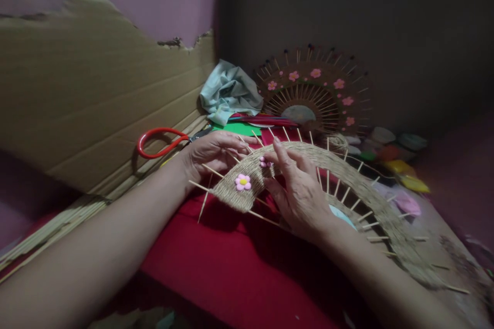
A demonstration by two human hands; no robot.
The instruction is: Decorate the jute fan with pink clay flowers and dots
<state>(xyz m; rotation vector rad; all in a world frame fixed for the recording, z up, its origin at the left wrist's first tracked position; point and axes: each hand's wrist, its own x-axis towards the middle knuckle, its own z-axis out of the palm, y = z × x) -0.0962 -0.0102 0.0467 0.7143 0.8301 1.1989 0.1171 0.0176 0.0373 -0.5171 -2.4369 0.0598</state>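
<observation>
A half-round fan of thin sticks woven with a band of tan twine (345, 164) spans the middle of the head view. Near its left end sits a pink flower with a yellow centre (243, 182). Beside that is a smaller cluster of pink petals (265, 162), partly covered by a fingertip. My left hand (219, 149) is closed around the fan's left outer edge and its sticks, fingers partly behind it. My right hand (299, 190) reaches over the band, its fingers apart, one fingertip touching the petal cluster and the thumb near the band's inner edge.
Red-handled scissors (162, 143) lie left of my left hand, by a cardboard sheet (96, 92). Behind are a pale blue cloth (230, 90) and a finished-looking fan with pink flowers (316, 73). Twine (337, 142), small tubs (382, 135) and a pink lump (408, 204) stand right. Red cloth (216, 262) lies below.
</observation>
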